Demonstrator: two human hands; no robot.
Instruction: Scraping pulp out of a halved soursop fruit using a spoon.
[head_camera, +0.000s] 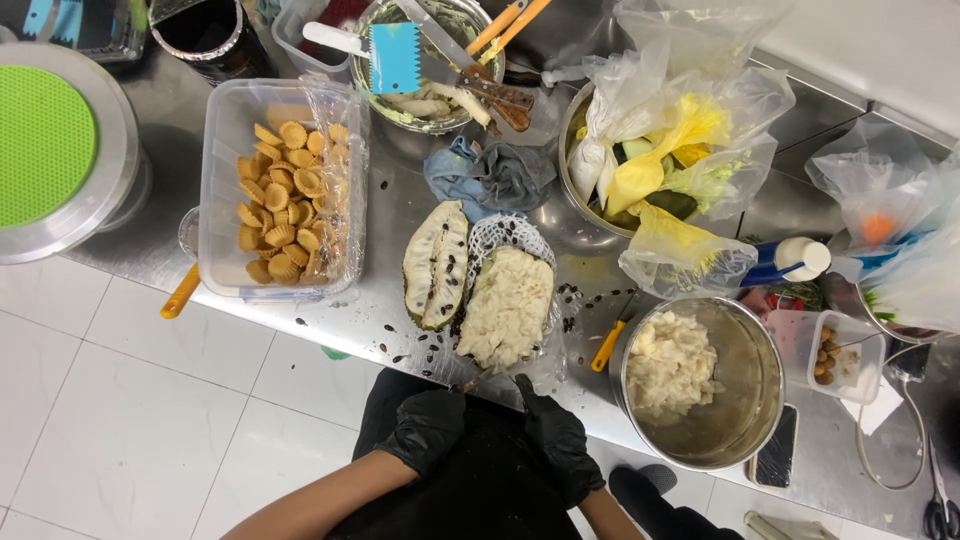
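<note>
A: Hands?

B: Both in black gloves, at 6 o'clock by the worktop (400, 215) edge. Left hand (428, 428) curled shut, fingertips pinching smth small & dark, can't tell what. Right hand (553, 432) loosely closed w/ forefinger pointing up to 12, holding nothing I can see.

A: Nearest thing?

B: Peeled white fruit flesh (507, 307), lumpy, just at 12 of both hands, lying on clear plastic wrap. Cut fruit half (436, 262) touching it at 9, pale inside w/ dark seeds. Loose black seeds (420, 345) scattered round both.

A: Rest?

B: Steel bowl (752, 400) w/ white pulp at 3 of the flesh. Clear tub of small tart shells (283, 190) at 10. Blue-grey cloth (488, 176) at 12. Bagged greens bowl at 1.
</note>
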